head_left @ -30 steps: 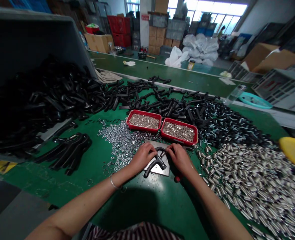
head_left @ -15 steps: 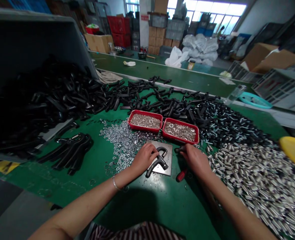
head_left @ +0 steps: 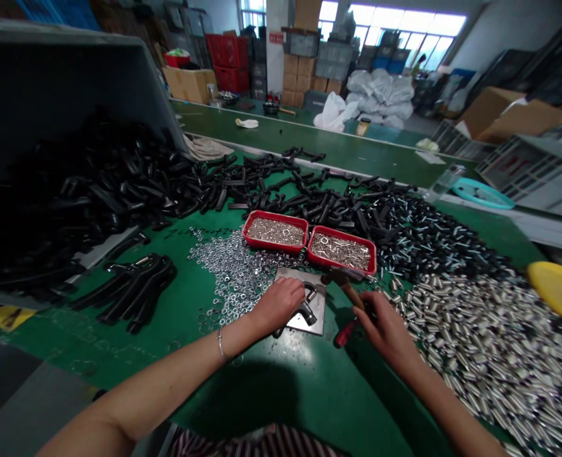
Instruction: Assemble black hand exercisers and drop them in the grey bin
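Grip of the left hand, mid-frame, is closed over the black part, which juts out rightward above the plate; right of centre, the right hand clasps the hammer by its handle.

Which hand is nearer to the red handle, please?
The right hand: it holds a hammer just right of the red handle; the left hand is farther left, over the metal plate.

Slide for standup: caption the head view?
Left hand holds black part on metal plate; right hand holds hammer.
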Demonstrator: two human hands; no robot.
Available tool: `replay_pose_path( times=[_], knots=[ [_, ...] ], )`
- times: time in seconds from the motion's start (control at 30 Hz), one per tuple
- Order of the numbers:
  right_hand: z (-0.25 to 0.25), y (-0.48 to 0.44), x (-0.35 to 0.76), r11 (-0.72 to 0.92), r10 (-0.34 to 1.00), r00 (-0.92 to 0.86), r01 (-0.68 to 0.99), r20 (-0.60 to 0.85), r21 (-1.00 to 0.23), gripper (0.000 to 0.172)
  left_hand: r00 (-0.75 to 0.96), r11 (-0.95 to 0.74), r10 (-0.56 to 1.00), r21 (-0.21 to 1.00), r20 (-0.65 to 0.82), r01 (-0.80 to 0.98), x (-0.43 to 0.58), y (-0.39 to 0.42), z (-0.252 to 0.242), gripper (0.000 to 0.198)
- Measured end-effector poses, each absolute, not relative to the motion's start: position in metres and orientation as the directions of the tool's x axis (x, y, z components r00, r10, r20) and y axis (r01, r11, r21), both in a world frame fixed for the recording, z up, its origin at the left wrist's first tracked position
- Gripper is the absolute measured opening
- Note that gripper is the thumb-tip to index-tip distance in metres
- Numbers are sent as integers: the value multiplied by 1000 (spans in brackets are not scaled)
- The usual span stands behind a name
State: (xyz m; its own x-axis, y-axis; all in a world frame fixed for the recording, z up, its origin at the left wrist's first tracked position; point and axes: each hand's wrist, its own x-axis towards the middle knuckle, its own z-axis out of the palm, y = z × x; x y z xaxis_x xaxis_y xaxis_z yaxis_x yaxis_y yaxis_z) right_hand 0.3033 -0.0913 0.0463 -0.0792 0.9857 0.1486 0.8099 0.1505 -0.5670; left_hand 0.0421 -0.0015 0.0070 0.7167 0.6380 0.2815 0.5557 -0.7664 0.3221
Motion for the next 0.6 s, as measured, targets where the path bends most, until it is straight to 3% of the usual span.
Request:
replay_pose_path(
  times=[0.1, 0.27, 0.3, 0.4, 0.43, 0.6],
  knots=[
    [50, -95, 291, 190, 982, -154, 806, 111, -561, 18, 683, -734, 671, 395, 289, 553, 41, 3, 9, 23],
    [61, -97, 292, 159, 987, -147, 812, 68, -562, 16, 708, -740, 660, 387, 253, 551, 34, -7, 10, 21],
    [66, -99, 291, 152, 988, -123, 800, 90, -580, 17, 682, -715, 686, 405, 252, 570, 32, -12, 9, 28],
    [77, -105, 279, 172, 981, -77, 757, 176, -630, 21, 549, -589, 801, 480, 240, 649, 31, -28, 3, 78],
    [77, -105, 273, 199, 977, -104, 751, 185, -629, 21, 512, -554, 827, 494, 232, 670, 31, -31, 1, 86],
    [65, -95, 256, 229, 953, -303, 755, -16, -615, 14, 467, -519, 852, 489, 236, 700, 35, -35, -9, 95]
  ],
)
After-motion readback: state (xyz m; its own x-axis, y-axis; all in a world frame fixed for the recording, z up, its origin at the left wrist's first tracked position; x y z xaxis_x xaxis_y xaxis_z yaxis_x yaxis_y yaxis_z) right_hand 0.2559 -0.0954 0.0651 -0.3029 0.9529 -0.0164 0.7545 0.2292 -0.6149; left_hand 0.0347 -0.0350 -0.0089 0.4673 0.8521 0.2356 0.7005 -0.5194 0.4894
